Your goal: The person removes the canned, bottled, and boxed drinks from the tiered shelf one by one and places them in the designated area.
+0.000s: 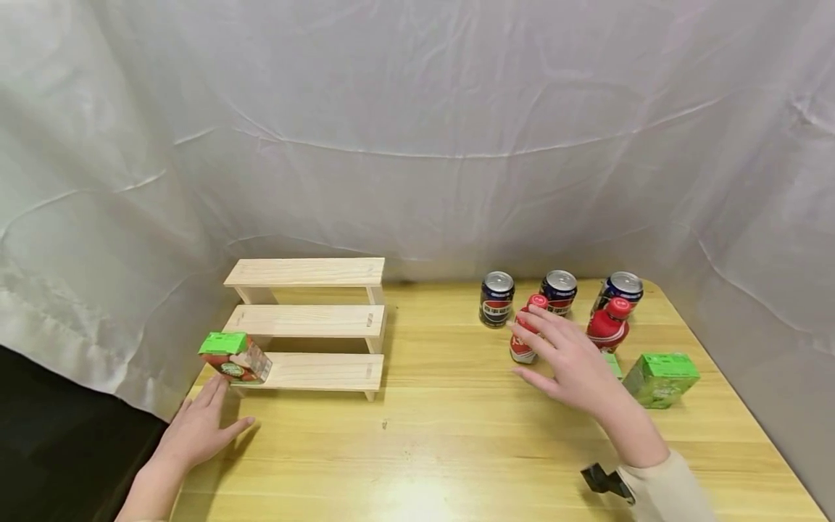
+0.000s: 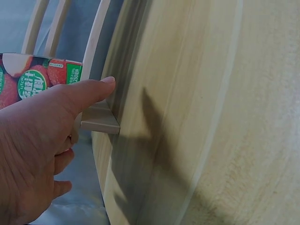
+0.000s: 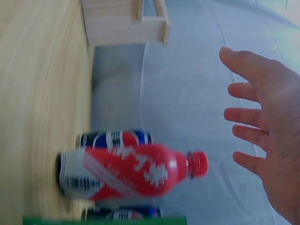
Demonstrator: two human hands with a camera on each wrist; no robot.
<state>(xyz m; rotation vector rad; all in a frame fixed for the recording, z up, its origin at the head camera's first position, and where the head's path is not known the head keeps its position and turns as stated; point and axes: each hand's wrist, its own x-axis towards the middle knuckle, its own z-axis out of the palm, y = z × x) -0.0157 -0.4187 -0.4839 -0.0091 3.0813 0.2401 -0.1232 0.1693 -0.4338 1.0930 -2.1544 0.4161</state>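
Observation:
My left hand (image 1: 198,431) is beside the front left corner of a three-step wooden rack (image 1: 326,371), thumb held out and fingers loose, gripping nothing. Just above its fingertips, a litchi juice box (image 2: 56,72) with a green top stands on the lowest step's left end. Whether the fingertips touch the box or rack is hard to tell. On the right side, my right hand (image 1: 574,366) hovers with spread fingers near a red-capped bottle with a red and white label (image 3: 136,171). A gap separates hand and bottle in the right wrist view.
Three dark blue cola cans (image 1: 497,301) stand along the table's back right. A second red bottle (image 1: 608,333) is in front of the rightmost can. Nearby stands a green carton (image 1: 662,380); another green carton (image 1: 612,365) is mostly hidden by the right hand. Grey cloth (image 1: 443,203) surrounds the table.

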